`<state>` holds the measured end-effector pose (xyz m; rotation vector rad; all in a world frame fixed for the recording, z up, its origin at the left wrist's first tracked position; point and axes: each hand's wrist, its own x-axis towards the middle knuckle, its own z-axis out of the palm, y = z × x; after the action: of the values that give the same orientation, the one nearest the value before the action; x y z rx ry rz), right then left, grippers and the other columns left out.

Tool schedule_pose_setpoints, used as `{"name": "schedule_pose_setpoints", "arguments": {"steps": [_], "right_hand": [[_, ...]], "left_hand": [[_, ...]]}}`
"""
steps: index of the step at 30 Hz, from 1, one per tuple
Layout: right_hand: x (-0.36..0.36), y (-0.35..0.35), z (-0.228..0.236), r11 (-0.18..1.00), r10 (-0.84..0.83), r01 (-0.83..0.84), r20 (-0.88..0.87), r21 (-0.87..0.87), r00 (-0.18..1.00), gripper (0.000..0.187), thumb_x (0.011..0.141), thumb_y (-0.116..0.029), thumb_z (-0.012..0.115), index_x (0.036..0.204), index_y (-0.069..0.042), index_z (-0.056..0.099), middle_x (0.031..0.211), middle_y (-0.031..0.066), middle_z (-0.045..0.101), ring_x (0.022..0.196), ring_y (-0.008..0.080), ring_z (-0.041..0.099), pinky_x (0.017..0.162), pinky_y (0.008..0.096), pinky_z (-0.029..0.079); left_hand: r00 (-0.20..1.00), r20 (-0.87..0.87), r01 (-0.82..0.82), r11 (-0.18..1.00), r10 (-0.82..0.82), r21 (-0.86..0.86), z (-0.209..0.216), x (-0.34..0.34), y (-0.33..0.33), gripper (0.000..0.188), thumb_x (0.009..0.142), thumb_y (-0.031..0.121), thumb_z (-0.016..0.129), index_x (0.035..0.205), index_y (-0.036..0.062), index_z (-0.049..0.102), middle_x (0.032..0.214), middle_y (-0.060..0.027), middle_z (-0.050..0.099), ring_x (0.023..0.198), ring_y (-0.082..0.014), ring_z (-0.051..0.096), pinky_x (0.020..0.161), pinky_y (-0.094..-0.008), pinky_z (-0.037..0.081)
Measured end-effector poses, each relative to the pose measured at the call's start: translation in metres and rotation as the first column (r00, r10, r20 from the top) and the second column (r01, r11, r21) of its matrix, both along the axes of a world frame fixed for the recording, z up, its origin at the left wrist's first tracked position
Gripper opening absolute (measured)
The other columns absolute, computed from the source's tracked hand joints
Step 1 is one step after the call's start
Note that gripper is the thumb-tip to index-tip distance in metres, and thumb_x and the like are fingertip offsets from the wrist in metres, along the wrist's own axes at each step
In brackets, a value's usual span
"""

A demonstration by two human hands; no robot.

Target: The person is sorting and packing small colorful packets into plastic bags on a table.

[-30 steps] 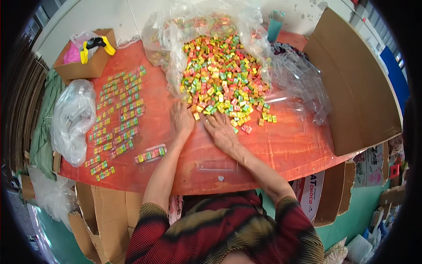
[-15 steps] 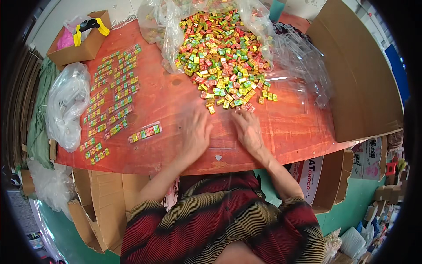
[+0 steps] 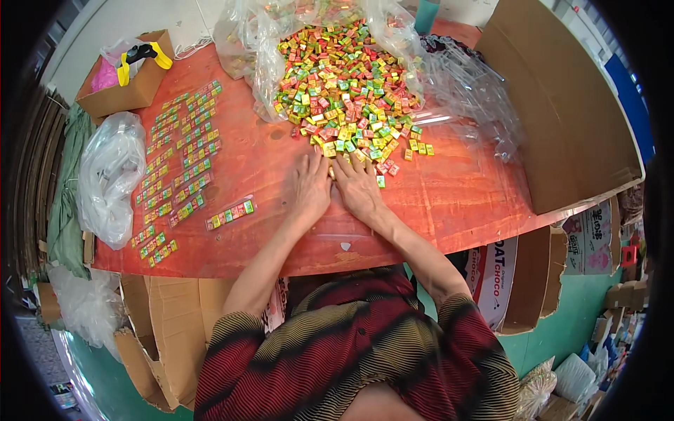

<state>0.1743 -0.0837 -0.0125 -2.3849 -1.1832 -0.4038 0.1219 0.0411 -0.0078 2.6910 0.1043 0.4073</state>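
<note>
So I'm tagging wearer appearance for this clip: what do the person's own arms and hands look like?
Both forearms are bare. The left hand and right hand wear no gloves; no rings or watch can be made out. Short sleeves of a top with wavy red, black and olive stripes end near the elbows.

A wooden table (image 3: 456, 203) with an orange-red top fills the middle of the view; its near edge is worn and pale in places. The floor (image 3: 562, 309) around it is painted green. Flattened cardboard sheets (image 3: 168, 330) lie on the floor below the near left corner of the table. A large open cardboard box (image 3: 569, 112) stands along the right edge of the table. At the far left corner sits a small cardboard box (image 3: 119, 88). Beyond the far edge a pale wall (image 3: 91, 28) shows. The light is bright and even.
</note>
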Motion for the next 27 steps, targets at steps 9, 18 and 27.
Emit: {"name": "schedule_pose_setpoints", "arguments": {"steps": [9,18,27], "right_hand": [[0.004,-0.022,0.011,0.996,-0.038,0.042,-0.046,0.084,0.998,0.019,0.079,-0.010,0.056,0.097,-0.005,0.060,0.107,0.0140,0.056,0.097,0.0344,0.051,0.080,0.0445,0.041],[-0.001,0.021,0.023,0.967,-0.027,0.093,-0.267,0.239,0.963,0.015,0.078,-0.013,0.057,0.090,-0.004,0.058,0.080,0.0145,0.054,0.076,0.0325,0.054,0.061,0.0414,0.046],[-0.006,0.004,0.007,0.998,-0.048,0.057,-0.196,0.040,0.979,0.018,0.075,-0.011,0.061,0.090,-0.004,0.055,0.088,0.0143,0.052,0.082,0.0310,0.054,0.064,0.0389,0.047]], "left_hand": [[0.962,0.264,0.030,0.929,0.073,-0.368,0.001,-0.008,0.011,0.021,0.080,0.005,0.050,0.099,0.0022,0.057,0.095,-0.0160,0.054,0.089,-0.0337,0.053,0.076,-0.0388,0.043],[0.978,0.164,-0.094,0.974,0.129,-0.204,0.001,0.051,0.077,0.020,0.080,0.008,0.052,0.099,0.0062,0.059,0.091,-0.0154,0.055,0.086,-0.0342,0.053,0.075,-0.0403,0.043],[0.993,-0.096,-0.070,0.997,0.069,-0.011,0.014,0.071,0.082,0.024,0.077,0.014,0.059,0.100,0.0060,0.059,0.095,-0.0143,0.057,0.093,-0.0327,0.055,0.080,-0.0401,0.044]]}}
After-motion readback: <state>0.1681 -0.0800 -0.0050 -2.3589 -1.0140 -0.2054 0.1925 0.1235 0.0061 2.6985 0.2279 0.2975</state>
